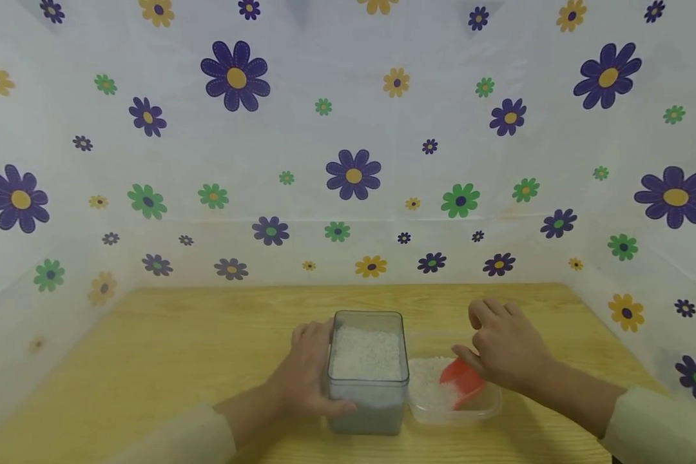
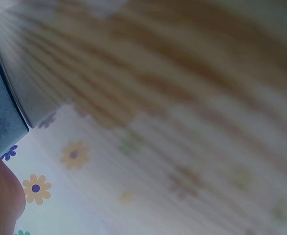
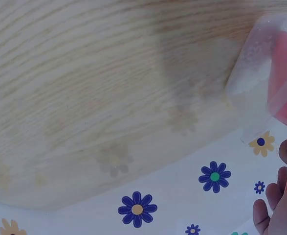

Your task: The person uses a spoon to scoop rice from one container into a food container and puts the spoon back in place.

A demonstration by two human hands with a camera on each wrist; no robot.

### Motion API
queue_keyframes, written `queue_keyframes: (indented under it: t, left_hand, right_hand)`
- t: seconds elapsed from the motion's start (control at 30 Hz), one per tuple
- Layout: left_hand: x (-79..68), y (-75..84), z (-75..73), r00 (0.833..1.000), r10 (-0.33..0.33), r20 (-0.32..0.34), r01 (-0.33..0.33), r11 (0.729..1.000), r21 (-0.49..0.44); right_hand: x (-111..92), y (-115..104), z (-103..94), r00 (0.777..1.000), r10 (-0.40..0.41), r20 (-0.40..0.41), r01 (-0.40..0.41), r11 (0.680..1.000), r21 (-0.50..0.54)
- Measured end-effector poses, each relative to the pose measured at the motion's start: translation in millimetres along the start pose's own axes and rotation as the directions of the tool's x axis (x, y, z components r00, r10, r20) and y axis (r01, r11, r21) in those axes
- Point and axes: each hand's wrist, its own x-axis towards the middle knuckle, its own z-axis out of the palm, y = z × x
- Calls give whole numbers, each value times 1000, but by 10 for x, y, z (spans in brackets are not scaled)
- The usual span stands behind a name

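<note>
A tall clear rectangular container, nearly full of white rice-like grains, stands upright on the table. My left hand holds it by its left side, thumb across the front. Only a corner of this bluish container shows in the left wrist view. Just right of it sits a low clear plastic tub with more white grains. The handle of a red scoop is gripped by my right hand; its blade dips into the tub among the grains.
The wood-patterned tabletop reaches back to a white sheet printed with purple, yellow and green flowers. This sheet also closes off the left and right sides.
</note>
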Motion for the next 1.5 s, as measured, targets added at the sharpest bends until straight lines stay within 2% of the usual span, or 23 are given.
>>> queue_keyframes:
  t: [0.17,0.33,0.43,0.73,0.8,0.87,1.0,1.1,1.17,1.3,1.4,1.5]
  left_hand:
    - [10,10,-6,1000,6,10,-6,1000,0]
    - [8,10,-10,1000,3,8,-3,1000,4]
    - [6,8,-2,1000,1,16,-1,1000,-4]
    - [-7,-41,20,1000,11,-5,-11,1000,4]
    - [-10,-40,9,1000,0,6,0,1000,-4]
    - [-7,-42,8,1000,1,9,-1,1000,-11]
    - [12,-27,5,1000,-1,18,1,1000,-12]
    - [16,-16,8,1000,1,9,-1,1000,-8]
    - [10,-23,10,1000,9,5,-9,1000,12]
    - [-7,-42,19,1000,14,-3,-14,1000,26]
    - [-9,-53,24,1000,15,-7,-15,999,32]
    - [-12,-53,22,1000,17,-3,-17,999,38]
  right_hand:
    - [11,46,-55,996,-84,-31,82,995,-62]
    - [42,24,-83,984,-163,-68,158,985,-73]
    - [56,-12,-79,978,-181,-104,175,982,-70]
    - [206,-145,-72,990,-36,-133,33,999,-23]
    - [233,-186,-41,990,-34,-133,31,999,-22]
    - [249,-219,-24,994,-42,-101,40,999,-29]
    - [297,-174,-115,996,-59,-64,55,997,-54]
    - [369,-71,-235,989,-114,-99,108,992,-63]
    - [409,-15,-292,973,-195,-122,185,979,-84]
    - [440,14,-341,943,-322,-81,315,945,-89]
    - [452,19,-364,940,-335,-69,328,940,-98]
    - [494,57,-415,932,-337,-130,320,937,-139]
